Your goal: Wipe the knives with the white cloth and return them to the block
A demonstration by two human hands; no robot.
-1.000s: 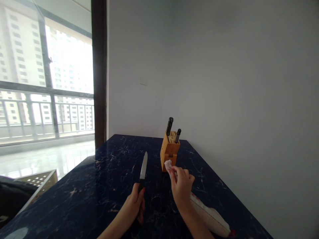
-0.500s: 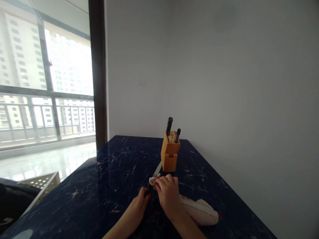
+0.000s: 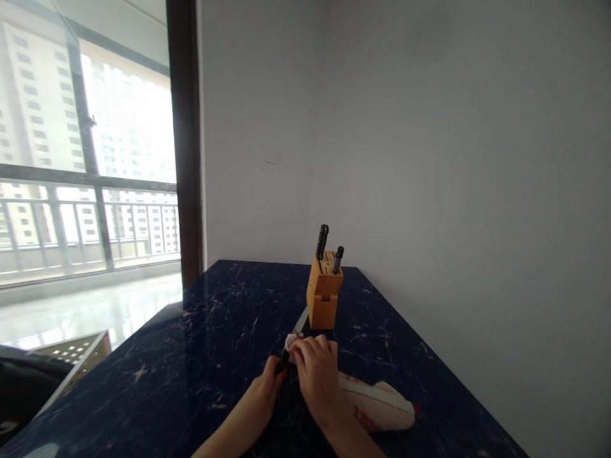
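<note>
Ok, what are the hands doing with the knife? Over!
Left hand gripping knife by its handle. Right hand holding white cloth at the blade, near the handle. Wooden knife block close beyond the blade; contact unclear.

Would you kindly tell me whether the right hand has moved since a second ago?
Yes: judged against the knife block, the right hand has shifted leftward and slightly lower in the picture.

Head cam is looking from the wearer's head over the near end of the table (image 3: 238, 318), facing forward and a bit down toward the wall (image 3: 453, 159) corner. It's framing left hand (image 3: 264, 389) and right hand (image 3: 319, 375) close, bottom-center, with the window (image 3: 128, 133) filling the left side.
</note>
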